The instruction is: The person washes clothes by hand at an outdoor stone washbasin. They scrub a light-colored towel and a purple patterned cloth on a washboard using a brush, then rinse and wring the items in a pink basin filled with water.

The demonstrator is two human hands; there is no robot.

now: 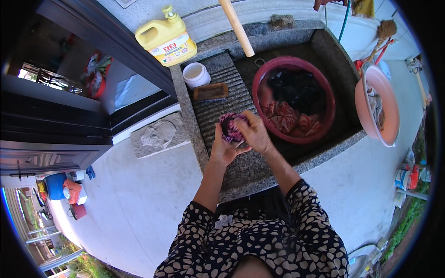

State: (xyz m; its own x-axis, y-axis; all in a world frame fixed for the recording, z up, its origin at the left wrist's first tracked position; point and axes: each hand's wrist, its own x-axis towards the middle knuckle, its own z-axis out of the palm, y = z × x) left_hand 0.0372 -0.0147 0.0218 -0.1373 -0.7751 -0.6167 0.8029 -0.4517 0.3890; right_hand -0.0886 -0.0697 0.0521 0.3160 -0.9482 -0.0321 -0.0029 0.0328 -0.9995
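Over the ridged stone washboard of the sink, a small bunched cloth, patterned pink, purple and dark, is held between both hands. My left hand cups it from below and the left, fingers wrapped round its side. Bent over its right side are the fingers of my right hand, pressing the fabric. The cloth's exact kind cannot be made out. Just beyond it on the ridges lies a brown scrubbing brush, beside a white plastic jar. To the right, a dark red basin holds dark and red-patterned clothes in water.
The basin stands inside the grey stone sink. A yellow pump jug is at its far left corner, and a wooden pole slants over the back wall. A pink basin with cloth stands right. A dark door borders the left.
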